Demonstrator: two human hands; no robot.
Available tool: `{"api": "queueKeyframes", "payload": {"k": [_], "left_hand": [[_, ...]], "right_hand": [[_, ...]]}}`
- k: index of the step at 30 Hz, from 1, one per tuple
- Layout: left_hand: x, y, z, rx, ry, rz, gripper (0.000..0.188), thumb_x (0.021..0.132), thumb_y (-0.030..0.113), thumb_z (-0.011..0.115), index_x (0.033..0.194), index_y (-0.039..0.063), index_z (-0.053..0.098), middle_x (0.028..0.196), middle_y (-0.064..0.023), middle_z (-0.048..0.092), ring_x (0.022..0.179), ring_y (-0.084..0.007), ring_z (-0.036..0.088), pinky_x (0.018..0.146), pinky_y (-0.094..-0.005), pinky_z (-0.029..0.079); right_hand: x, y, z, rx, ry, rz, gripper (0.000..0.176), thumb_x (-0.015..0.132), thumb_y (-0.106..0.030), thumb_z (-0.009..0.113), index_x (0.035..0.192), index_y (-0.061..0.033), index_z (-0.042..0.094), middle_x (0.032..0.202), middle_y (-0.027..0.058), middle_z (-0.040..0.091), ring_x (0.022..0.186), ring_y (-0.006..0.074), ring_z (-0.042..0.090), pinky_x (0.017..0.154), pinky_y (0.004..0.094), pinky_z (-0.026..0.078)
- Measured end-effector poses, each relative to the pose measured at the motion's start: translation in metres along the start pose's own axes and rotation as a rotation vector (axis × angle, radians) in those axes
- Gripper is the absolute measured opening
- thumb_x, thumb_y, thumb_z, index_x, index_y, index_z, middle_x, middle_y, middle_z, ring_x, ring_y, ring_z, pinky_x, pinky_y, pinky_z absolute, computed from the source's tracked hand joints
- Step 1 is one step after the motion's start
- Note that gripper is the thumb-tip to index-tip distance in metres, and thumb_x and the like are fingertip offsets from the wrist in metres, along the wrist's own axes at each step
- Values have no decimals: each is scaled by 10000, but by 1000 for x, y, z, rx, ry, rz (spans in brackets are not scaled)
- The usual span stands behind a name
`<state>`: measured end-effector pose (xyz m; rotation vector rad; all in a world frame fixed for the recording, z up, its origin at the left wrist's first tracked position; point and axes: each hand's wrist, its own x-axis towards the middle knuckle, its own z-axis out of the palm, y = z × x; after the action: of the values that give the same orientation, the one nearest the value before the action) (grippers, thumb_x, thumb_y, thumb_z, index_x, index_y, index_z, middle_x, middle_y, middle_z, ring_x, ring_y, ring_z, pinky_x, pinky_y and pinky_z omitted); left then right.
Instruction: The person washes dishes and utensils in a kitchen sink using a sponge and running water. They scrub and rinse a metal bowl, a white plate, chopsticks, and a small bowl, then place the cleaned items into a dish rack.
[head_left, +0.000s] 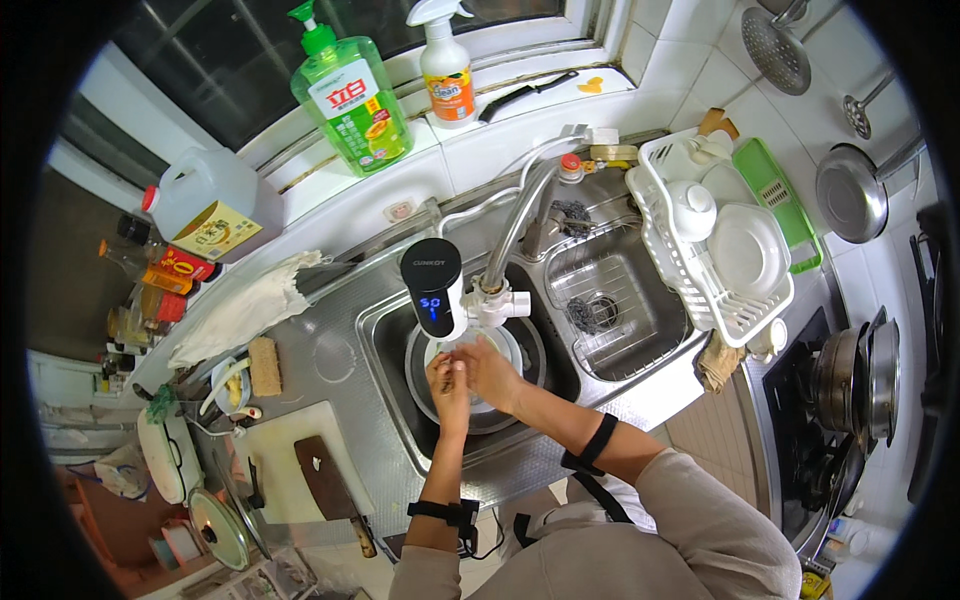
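Both hands are over the left sink basin, just below the outlet of a black-and-white electric tap heater (433, 289) fitted to the faucet. My left hand (450, 379) has bent fingers around something small and dark; what it is cannot be told. Close beside it, my right hand (487, 373) reaches in from the right with its fingers partly spread, near the left fingertips. Beneath them a round metal basin (534, 349) sits in the sink, with a white bowl (510, 345) in it, partly hidden by the hands.
At right stand a wire-racked second sink basin (630, 300) and a white dish rack (757, 315) with dishes. A cleaver (324, 476) lies on a cutting board (289, 427) at left, near a sponge (265, 366). Soap (352, 105) and a spray bottle (448, 67) stand on the sill.
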<state>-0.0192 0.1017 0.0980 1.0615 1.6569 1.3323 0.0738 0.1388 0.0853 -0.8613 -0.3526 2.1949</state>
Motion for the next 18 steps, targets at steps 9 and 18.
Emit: {"api": "queueKeyframes", "payload": {"k": [9,18], "left_hand": [[14,48,-59,-985,223,-272,341,875,327,488,983,4,501,1005,-106,568,977,-196,526,914,-328,397],[35,7,-14,-1253,224,-663,234,778,223,644,905,68,523,908,-91,596,897,-198,568,825,-314,469]], "right_hand": [[-27,-17,11,-1702,-160,-790,647,736,-222,616,1274,-24,315,1262,197,365,1145,361,365,987,404,280],[-28,-71,-14,-1977,-228,-555,334,804,-284,544,1012,-42,445,814,137,581,697,305,583,611,399,466]]}}
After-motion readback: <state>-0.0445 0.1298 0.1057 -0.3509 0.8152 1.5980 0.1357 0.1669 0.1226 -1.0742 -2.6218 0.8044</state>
